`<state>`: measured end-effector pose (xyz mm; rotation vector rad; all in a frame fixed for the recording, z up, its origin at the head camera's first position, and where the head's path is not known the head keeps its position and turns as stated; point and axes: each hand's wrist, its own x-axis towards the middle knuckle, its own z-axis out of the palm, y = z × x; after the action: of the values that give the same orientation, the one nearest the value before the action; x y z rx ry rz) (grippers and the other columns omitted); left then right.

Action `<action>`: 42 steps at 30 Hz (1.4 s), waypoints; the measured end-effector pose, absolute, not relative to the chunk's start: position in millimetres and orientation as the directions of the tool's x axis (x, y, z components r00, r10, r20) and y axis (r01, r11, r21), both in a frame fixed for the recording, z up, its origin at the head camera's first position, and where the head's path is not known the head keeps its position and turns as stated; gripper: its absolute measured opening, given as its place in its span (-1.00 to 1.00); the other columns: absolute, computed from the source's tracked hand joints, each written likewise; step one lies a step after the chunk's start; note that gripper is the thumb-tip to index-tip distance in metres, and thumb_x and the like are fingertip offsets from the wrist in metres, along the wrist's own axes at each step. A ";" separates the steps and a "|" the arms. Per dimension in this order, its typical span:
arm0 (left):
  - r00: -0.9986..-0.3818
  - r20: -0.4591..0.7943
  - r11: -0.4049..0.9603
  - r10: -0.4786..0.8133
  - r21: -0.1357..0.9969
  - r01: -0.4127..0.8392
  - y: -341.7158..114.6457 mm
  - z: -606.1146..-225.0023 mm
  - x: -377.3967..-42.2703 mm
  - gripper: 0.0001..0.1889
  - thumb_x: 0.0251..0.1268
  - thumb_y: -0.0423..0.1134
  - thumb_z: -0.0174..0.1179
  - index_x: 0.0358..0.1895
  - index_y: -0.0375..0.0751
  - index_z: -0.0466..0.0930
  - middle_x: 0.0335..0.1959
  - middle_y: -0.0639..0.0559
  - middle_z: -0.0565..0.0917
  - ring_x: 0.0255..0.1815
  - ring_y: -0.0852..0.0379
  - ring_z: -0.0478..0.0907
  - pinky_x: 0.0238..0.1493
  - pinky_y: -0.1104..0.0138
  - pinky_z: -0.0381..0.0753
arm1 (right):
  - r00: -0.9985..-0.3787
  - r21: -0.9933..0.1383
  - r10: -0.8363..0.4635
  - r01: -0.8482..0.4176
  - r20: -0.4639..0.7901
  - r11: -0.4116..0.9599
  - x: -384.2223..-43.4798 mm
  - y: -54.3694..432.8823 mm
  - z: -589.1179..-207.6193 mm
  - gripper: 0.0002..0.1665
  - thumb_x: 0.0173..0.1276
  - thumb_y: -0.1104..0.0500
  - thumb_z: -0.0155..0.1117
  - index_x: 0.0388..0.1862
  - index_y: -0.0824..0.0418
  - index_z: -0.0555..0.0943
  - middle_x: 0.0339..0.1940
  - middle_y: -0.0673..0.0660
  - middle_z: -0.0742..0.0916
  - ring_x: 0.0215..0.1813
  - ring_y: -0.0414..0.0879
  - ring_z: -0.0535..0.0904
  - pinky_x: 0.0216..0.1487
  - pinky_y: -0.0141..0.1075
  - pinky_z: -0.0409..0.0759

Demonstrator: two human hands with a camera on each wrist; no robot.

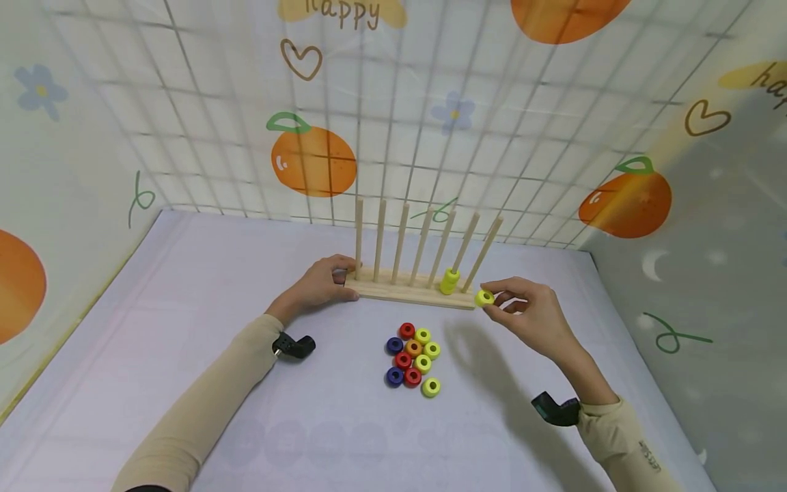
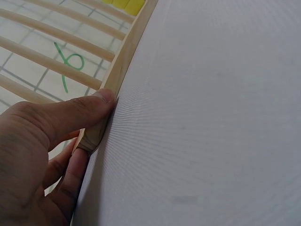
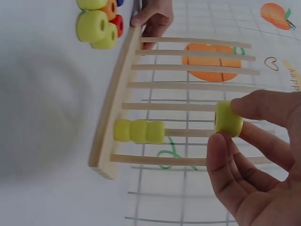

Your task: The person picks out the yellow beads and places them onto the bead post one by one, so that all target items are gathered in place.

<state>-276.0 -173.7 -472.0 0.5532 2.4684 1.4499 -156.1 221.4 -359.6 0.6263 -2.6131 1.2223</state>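
Note:
A wooden peg rack (image 1: 418, 295) with several upright pegs stands toward the back of the table. My left hand (image 1: 322, 279) grips the left end of its base; in the left wrist view the thumb (image 2: 101, 101) lies along the base's front, with fingers round the end. Between thumb and fingers, my right hand (image 1: 531, 314) pinches a yellow bead (image 3: 228, 118) just off the rack's right end. Three yellow beads (image 3: 139, 131) are stacked on the second peg from the right, at the base. The other pegs carry no beads.
In front of the rack lies a loose cluster of beads: yellow (image 1: 432, 387), red (image 1: 412, 377), dark blue (image 1: 395, 376) and one orange (image 1: 414, 348). A patterned curtain (image 1: 393, 137) rises behind the table, with more fabric at both sides.

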 end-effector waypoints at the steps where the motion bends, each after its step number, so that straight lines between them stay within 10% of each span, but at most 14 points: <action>1: -0.903 -0.003 0.438 0.429 0.875 0.205 -173.7 -471.8 -275.9 -0.22 0.07 -0.24 0.54 0.39 -0.32 0.41 0.43 -0.09 0.36 0.32 -0.19 0.44 0.26 0.15 0.52 | -0.890 -0.678 -0.294 -0.456 0.349 0.576 -155.2 219.0 -354.4 -0.61 0.14 0.48 0.48 -0.02 0.32 0.73 -0.18 0.16 0.77 -0.29 0.02 0.68 -0.33 -0.39 0.71; 42: -0.897 0.027 0.429 0.441 0.872 0.237 -174.9 -471.0 -274.7 -0.26 0.03 -0.26 0.55 0.35 -0.31 0.47 0.40 -0.11 0.39 0.25 -0.16 0.50 0.19 0.15 0.58 | -0.812 -0.605 -0.294 -0.576 0.505 0.550 -193.6 203.2 -294.8 -0.61 0.19 0.42 0.48 0.03 0.32 0.72 -0.10 0.16 0.75 -0.21 -0.17 0.62 -0.26 -0.53 0.64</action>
<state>-274.7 -174.9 -471.0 0.5958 2.4749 1.4600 -193.6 203.2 -294.8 0.7141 -2.4449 1.1378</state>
